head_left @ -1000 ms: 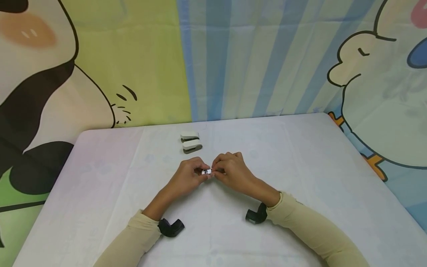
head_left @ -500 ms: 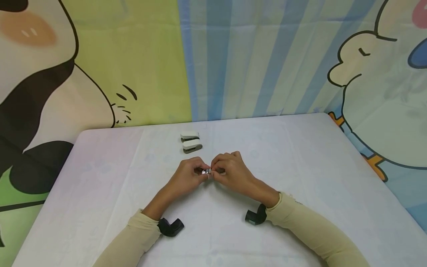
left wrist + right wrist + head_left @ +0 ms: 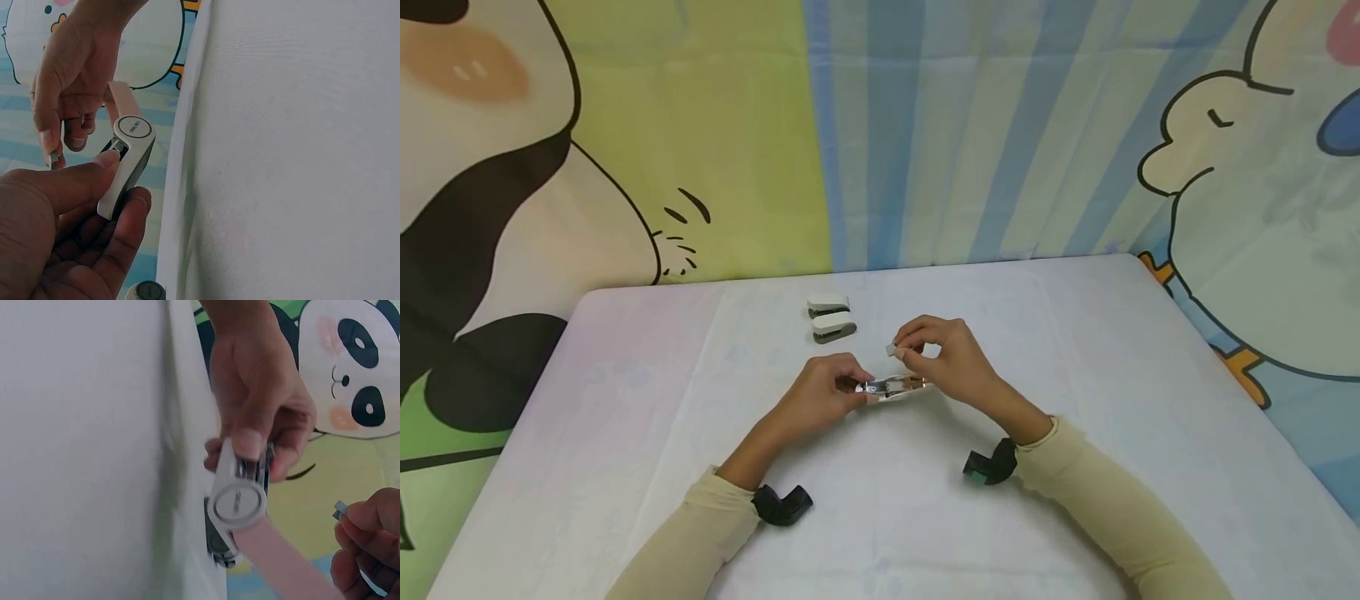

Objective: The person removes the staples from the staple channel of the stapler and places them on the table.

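Observation:
My left hand (image 3: pixel 822 390) grips a white stapler (image 3: pixel 897 387) at one end, thumb pressed on its top. The stapler is unfolded: a pink strip-like part (image 3: pixel 125 100) swings out past its round badge, and its metal inside shows in the head view. My right hand (image 3: pixel 951 357) is raised behind and right of it, apart from the stapler. Between right thumb and fingertips it pinches a small grey strip of staples (image 3: pixel 339 509).
Two white-and-grey staplers (image 3: pixel 833 328) lie side by side on the white-covered table (image 3: pixel 760 533), beyond the hands. A black camera mount (image 3: pixel 782 505) sits at the left wrist, another (image 3: pixel 989 463) at the right. A cartoon-printed curtain (image 3: pixel 925 133) stands behind the table.
My right hand has moved away from the stapler, up and right, with the strip of staples now showing at its fingertips. More of the unfolded stapler shows; the left hand has barely moved.

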{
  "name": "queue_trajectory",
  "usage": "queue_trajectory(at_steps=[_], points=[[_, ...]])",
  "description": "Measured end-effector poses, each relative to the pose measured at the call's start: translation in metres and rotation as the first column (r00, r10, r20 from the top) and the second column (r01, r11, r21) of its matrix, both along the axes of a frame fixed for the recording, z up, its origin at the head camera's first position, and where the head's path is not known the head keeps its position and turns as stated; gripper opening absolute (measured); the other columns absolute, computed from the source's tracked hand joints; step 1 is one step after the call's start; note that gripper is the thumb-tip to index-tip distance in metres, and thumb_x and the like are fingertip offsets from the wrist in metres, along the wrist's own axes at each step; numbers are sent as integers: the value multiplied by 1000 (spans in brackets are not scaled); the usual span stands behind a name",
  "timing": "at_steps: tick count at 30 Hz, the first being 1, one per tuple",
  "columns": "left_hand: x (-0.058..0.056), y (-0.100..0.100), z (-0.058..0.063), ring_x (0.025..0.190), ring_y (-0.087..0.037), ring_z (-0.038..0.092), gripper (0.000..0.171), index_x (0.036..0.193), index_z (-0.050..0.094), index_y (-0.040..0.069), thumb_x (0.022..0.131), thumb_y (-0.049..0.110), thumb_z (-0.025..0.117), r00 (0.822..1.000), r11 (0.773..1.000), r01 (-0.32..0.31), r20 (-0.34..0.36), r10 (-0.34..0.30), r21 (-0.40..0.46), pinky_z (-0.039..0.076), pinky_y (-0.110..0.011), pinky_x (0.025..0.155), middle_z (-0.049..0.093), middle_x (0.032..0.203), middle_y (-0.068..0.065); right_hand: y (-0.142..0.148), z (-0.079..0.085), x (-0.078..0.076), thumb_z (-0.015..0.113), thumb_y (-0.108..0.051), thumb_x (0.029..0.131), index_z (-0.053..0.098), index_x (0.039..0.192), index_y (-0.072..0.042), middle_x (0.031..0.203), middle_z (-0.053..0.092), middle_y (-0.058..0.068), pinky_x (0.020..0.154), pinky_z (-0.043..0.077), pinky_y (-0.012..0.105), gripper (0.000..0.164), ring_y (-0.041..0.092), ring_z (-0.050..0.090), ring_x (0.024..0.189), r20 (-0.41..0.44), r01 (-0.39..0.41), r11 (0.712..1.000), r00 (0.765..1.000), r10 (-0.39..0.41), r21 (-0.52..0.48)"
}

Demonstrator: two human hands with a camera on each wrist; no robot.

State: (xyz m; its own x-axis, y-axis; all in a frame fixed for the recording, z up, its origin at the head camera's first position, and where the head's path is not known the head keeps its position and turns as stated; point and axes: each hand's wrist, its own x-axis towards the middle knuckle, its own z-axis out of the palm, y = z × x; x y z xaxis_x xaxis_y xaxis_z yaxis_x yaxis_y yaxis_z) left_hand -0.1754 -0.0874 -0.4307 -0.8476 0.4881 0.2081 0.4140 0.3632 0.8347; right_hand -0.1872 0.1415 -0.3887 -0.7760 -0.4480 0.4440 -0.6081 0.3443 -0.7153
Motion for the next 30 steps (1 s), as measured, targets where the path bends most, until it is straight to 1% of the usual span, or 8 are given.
queue_trajectory(at_steps=[7, 11, 16, 19, 21, 26, 28, 30], points=[[-1, 3, 2, 69, -11, 58, 16, 90, 73, 6, 77, 2, 81, 997, 996, 72, 46, -69, -52, 48, -26, 60, 65, 82, 5, 15, -3, -10, 68, 8, 86, 74, 87, 6, 98, 68, 17, 68, 46, 35, 5, 28, 60, 81, 7, 88, 996, 996, -88, 11], [-1, 2, 1, 68, -10, 57, 15, 89, 74, 9, 77, 5, 82, 996, 994, 80, 49, -76, -77, 47, -26, 59, 63, 79, 8, 24, -3, -18, 70, 3, 87, 75, 87, 1, 99, 69, 10, 71, 47, 32, 6, 22, 61, 83, 6, 126, 992, 992, -126, 4], [0, 0, 0, 68, -10, 56, 15, 88, 75, 10, 76, 6, 83, 996, 992, 88, 40, -85, -88, 48, -26, 60, 62, 78, 8, 31, -2, -39, 70, -4, 89, 76, 88, -2, 101, 68, 4, 69, 46, 32, 7, 17, 59, 82, 11, 162, 987, 987, -162, 15], [1, -2, 0, 70, -10, 57, 15, 89, 75, 10, 77, 6, 82, 994, 991, 105, 46, -101, -80, 48, -26, 62, 62, 79, 8, 31, -1, -54, 70, -7, 90, 77, 88, -2, 101, 68, 4, 69, 45, 34, 8, 18, 57, 82, 14, 196, 979, 980, -197, 60], [1, -3, 1, 70, -10, 57, 15, 89, 75, 10, 77, 6, 83, 993, 990, 116, 46, -112, -77, 49, -26, 63, 62, 80, 8, 29, -1, -63, 70, -8, 90, 77, 89, -3, 101, 68, 3, 69, 44, 34, 9, 17, 57, 83, 27, 206, 972, 977, -210, 116], [0, -4, 1, 70, -9, 57, 15, 90, 75, 9, 77, 7, 83, 991, 988, 128, 38, -125, -81, 49, -26, 63, 63, 80, 8, 21, -2, -80, 68, -11, 92, 78, 93, -6, 102, 67, 3, 70, 44, 36, 12, 19, 57, 86, 41, 168, 953, 982, -184, 252], [0, -4, 0, 70, -9, 57, 16, 90, 75, 9, 77, 6, 83, 991, 988, 130, 33, -128, -79, 48, -25, 63, 63, 80, 8, 18, -2, -87, 67, -11, 92, 78, 93, -6, 103, 67, 4, 69, 44, 37, 12, 20, 57, 86, 42, 159, 948, 983, -177, 275], [0, -4, 0, 70, -9, 56, 15, 90, 75, 9, 77, 6, 83, 991, 988, 137, 25, -135, -74, 48, -25, 62, 63, 80, 8, 17, -4, -95, 67, -11, 93, 78, 93, -3, 102, 67, 5, 69, 44, 37, 13, 22, 57, 86, 69, 165, 945, 979, -191, 282]])
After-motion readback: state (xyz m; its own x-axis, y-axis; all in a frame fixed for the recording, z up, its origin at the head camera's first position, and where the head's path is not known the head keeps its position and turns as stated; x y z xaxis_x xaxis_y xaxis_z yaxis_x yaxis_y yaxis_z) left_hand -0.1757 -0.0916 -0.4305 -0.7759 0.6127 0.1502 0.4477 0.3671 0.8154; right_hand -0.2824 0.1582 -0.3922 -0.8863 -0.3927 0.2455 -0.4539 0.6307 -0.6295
